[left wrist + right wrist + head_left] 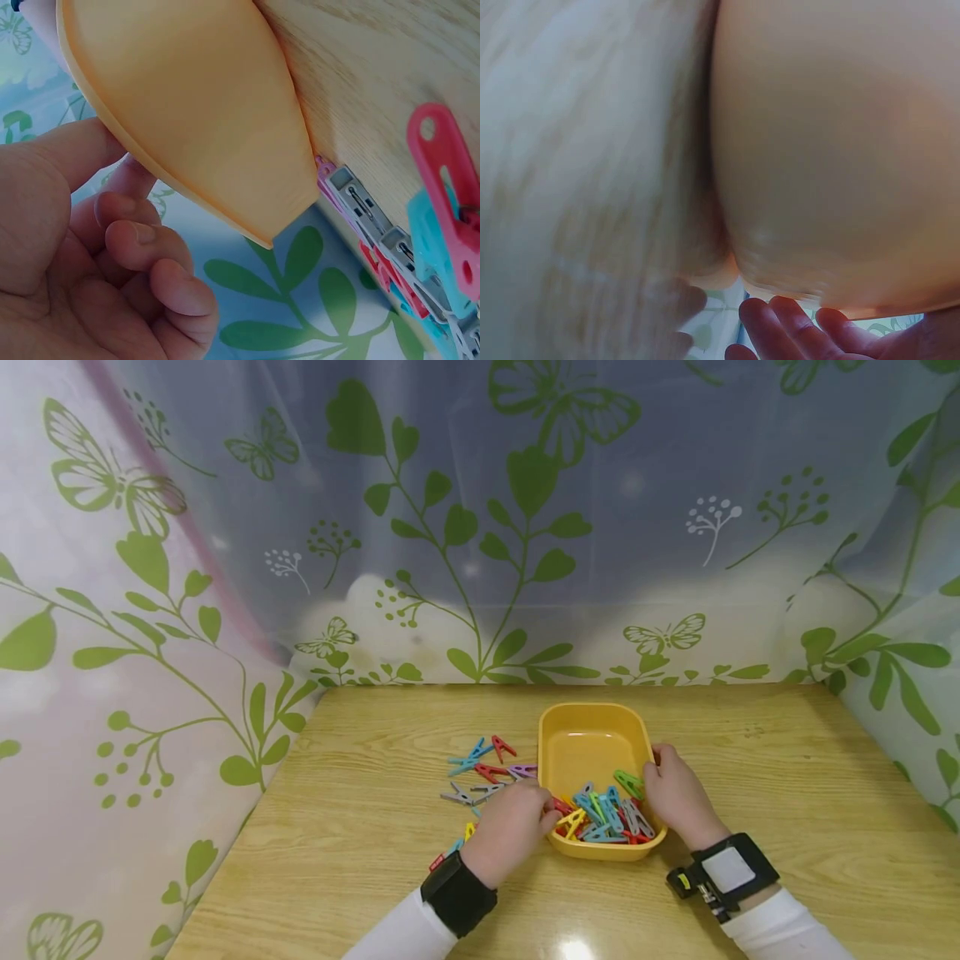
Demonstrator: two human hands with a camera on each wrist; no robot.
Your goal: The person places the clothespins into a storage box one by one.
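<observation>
A yellow plastic box (592,758) stands on the table with several colourful clothespins (611,817) heaped at its near end. My right hand (681,797) holds the box's right wall, thumb at the rim and fingers along the outside. At the left wall, my left hand (510,827) reaches over the rim beside the heap. In the left wrist view its thumb and index finger pass behind the rim, tips hidden, while the other fingers (135,244) curl outside. I cannot tell whether those hidden tips hold a clothespin.
Loose clothespins in red, blue, grey and purple (480,768) lie on the wooden table (360,793) left of the box. A few more, yellow and blue (469,832), show beside my left wrist. A patterned curtain (450,568) hangs behind the table and at both sides.
</observation>
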